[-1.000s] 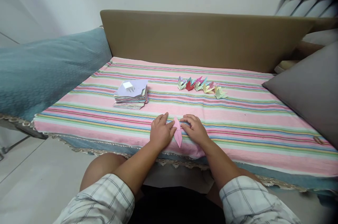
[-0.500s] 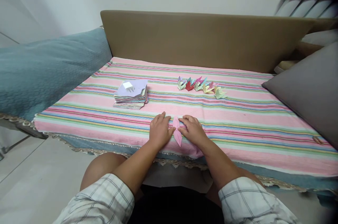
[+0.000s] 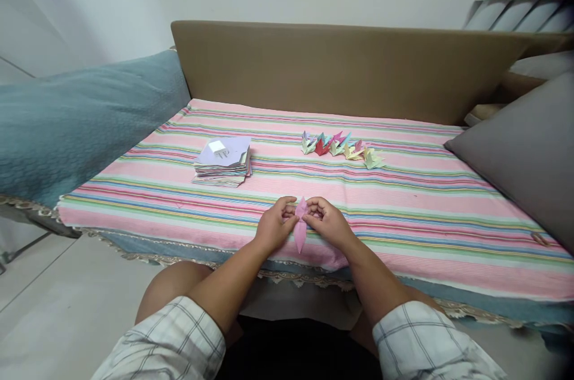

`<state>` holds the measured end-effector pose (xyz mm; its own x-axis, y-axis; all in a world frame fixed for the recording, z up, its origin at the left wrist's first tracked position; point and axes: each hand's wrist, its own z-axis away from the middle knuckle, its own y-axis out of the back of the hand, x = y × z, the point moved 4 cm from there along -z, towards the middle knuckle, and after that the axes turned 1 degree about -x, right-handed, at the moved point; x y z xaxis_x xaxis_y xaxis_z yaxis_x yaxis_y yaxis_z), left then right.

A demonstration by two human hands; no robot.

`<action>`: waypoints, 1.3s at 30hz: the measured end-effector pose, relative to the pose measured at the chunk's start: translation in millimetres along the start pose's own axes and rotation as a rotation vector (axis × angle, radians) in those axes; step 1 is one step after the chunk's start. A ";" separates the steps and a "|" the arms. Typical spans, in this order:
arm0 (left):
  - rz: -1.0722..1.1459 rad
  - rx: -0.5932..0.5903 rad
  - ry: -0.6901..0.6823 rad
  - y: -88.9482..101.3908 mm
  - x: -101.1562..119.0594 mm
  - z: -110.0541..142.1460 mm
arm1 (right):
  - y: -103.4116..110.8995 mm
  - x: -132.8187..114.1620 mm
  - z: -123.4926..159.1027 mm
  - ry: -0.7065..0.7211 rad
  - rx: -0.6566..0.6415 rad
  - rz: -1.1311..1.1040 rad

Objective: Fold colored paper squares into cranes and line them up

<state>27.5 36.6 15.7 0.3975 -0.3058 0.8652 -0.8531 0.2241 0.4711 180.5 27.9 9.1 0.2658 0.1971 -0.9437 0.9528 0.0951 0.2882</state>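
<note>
A narrow pink folded paper (image 3: 300, 236), pointed at both ends, is held upright-lengthwise between my two hands near the front edge of the striped cloth. My left hand (image 3: 274, 223) pinches its left side, thumb on the near face and fingers curled behind. From the other side my right hand (image 3: 329, 221) grips it the same way, its thumb close to the left one. Farther back lies a cluster of small folded paper cranes (image 3: 343, 148) in several colours. To the left sits a stack of paper sheets (image 3: 223, 165), with a lilac sheet on top.
A white plug-like block (image 3: 217, 147) rests on the stack. The striped cloth (image 3: 412, 189) covers the seat. A brown backrest (image 3: 332, 69) runs along the back, a blue armrest (image 3: 89, 117) stands left, and a grey cushion (image 3: 529, 153) leans at right. A small brown object (image 3: 539, 239) lies near it.
My fingers, which lay outstretched on either side of the pink paper, have curled in behind it. The paper's near tip has swung slightly left.
</note>
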 end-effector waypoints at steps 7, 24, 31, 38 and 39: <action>0.343 -0.052 0.018 -4.9 4.3 1.1 | 4.5 -7.6 1.2 -0.048 -0.095 -0.170; 0.565 -0.097 0.211 -10.8 12.6 3.0 | 7.1 -7.7 3.3 -0.083 0.106 -0.171; 0.568 -0.113 0.142 -11.4 17.0 2.5 | 3.5 -1.3 4.1 -0.117 0.182 -0.296; 0.580 -0.121 0.159 -8.7 17.7 2.0 | 1.0 -1.8 3.4 -0.105 0.137 -0.345; 0.576 -0.125 0.158 -8.7 18.0 2.4 | 0.6 -3.2 3.0 -0.096 0.109 -0.345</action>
<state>41.2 27.0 26.7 -0.0624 0.0355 0.9974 -0.9037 0.4221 -0.0715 180.7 24.3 11.8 -0.0658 0.0791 -0.9947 0.9974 0.0348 -0.0632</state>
